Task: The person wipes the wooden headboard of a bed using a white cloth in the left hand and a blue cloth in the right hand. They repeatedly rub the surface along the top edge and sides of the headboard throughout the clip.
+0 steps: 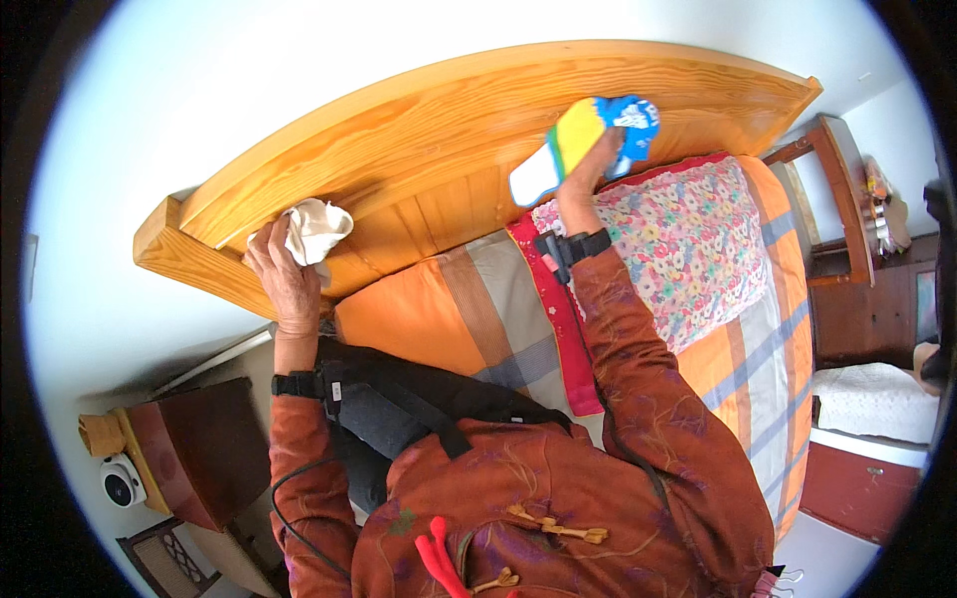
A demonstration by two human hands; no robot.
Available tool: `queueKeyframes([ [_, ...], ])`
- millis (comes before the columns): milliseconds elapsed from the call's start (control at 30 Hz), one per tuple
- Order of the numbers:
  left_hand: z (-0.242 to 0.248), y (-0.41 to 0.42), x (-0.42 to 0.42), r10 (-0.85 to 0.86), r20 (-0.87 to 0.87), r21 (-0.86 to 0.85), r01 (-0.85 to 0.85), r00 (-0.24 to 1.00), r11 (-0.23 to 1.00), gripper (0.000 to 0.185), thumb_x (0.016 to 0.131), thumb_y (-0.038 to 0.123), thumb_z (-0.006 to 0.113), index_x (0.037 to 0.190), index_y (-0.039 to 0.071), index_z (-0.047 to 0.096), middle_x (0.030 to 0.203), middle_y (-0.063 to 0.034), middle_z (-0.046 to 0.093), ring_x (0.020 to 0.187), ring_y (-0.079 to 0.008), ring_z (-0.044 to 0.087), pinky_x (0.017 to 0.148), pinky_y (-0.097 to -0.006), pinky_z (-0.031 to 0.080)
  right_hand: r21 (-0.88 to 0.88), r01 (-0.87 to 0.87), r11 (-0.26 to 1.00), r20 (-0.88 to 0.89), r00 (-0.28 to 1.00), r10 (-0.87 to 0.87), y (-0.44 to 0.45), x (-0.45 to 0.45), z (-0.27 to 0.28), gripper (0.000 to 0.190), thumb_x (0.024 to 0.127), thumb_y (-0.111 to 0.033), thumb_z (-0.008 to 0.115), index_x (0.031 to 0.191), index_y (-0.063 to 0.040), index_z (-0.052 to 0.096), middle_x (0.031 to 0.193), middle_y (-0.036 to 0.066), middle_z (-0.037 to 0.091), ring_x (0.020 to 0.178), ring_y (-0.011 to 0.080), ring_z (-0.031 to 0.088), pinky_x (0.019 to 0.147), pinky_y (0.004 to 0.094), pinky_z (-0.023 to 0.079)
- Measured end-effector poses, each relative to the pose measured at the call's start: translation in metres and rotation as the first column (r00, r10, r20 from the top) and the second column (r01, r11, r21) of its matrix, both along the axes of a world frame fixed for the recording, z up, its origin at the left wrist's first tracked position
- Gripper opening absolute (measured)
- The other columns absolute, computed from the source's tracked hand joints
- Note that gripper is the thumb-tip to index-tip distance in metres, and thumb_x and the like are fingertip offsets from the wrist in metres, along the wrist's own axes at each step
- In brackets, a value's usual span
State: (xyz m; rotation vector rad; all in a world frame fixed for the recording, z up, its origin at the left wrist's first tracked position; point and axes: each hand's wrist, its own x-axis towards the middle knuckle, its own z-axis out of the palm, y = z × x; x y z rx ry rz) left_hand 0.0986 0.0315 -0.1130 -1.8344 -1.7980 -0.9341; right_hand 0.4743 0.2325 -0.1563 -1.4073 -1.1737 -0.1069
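Note:
My left hand (288, 273) grips a crumpled white cloth (320, 230) against the left end of a wooden headboard (478, 105). Higher up and further right, my right hand (587, 179) has hold of a blue, yellow and white cloth item (579, 134) with white marks on its blue part. That item lies over the headboard's face; whether it presses on the wood I cannot tell. Most of the right fingers are hidden. Just below that hand is a floral pillow (680, 247) with a lacy edge, lying on red fabric (572, 359).
Orange, grey and brown checked bedding (419, 314) covers the bed. A dark wooden cabinet (202, 441) stands at the left with a white round-faced device (122, 481) beside it. On the right are a wood-framed piece (848, 202) and a red-brown cabinet (860, 486).

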Motion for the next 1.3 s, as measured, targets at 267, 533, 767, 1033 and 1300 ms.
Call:
queueKeyframes([
  [267,0.001,-0.002,0.000,0.008,0.001,-0.013,-0.008,1.000,1.000,0.063,0.068,-0.009,0.056,0.129,0.006,0.049,0.118,-0.0194,0.051,0.109,-0.0398,0.047,0.097,-0.0512,0.035,0.136,-0.085,0.987,-0.230,0.966,0.115,0.037,0.042,0.003,0.014,0.095,-0.013,0.050,0.097,0.000,0.056,0.095,0.019,0.059,0.095,0.0355,0.054,0.088,0.0447,0.039],
  [533,0.004,-0.004,-0.003,-0.011,0.009,-0.051,0.011,1.000,0.999,0.057,0.075,-0.002,0.062,0.130,0.007,0.049,0.119,-0.0177,0.050,0.110,-0.0390,0.046,0.098,-0.0526,0.034,0.061,-0.020,0.998,0.071,0.997,0.015,0.057,0.103,0.003,0.011,0.092,-0.008,0.055,0.100,0.000,0.055,0.093,0.009,0.062,0.084,0.0203,0.060,0.072,0.0306,0.048],
  [767,0.002,-0.002,0.007,0.035,0.030,-0.009,-0.035,0.999,0.999,0.065,0.068,-0.013,0.056,0.130,0.006,0.047,0.119,-0.0200,0.050,0.110,-0.0418,0.045,0.099,-0.0549,0.034,0.165,-0.248,0.955,-0.328,0.899,0.290,0.004,0.011,-0.011,0.022,0.095,-0.020,0.052,0.107,-0.001,0.053,0.105,0.015,0.057,0.102,0.0308,0.054,0.093,0.0444,0.041],
  [1033,0.009,-0.007,-0.001,-0.015,-0.017,-0.073,0.014,1.000,0.997,0.066,0.068,-0.011,0.060,0.130,0.007,0.047,0.120,-0.0186,0.050,0.109,-0.0402,0.047,0.098,-0.0521,0.036,0.091,-0.050,0.995,0.030,0.998,0.047,-0.001,0.023,-0.003,0.019,0.090,-0.016,0.057,0.093,0.003,0.054,0.099,0.022,0.056,0.096,0.0358,0.052,0.088,0.0488,0.039],
  [1300,0.005,-0.004,0.005,0.008,0.037,-0.017,-0.007,0.999,1.000,0.067,0.066,-0.011,0.059,0.130,0.007,0.048,0.118,-0.0183,0.049,0.108,-0.0397,0.046,0.096,-0.0517,0.035,-0.053,-0.162,0.985,0.085,0.982,0.166,-0.025,-0.002,-0.014,0.026,0.091,-0.010,0.052,0.114,0.003,0.053,0.114,0.024,0.055,0.114,0.0386,0.050,0.099,0.0503,0.035],
])
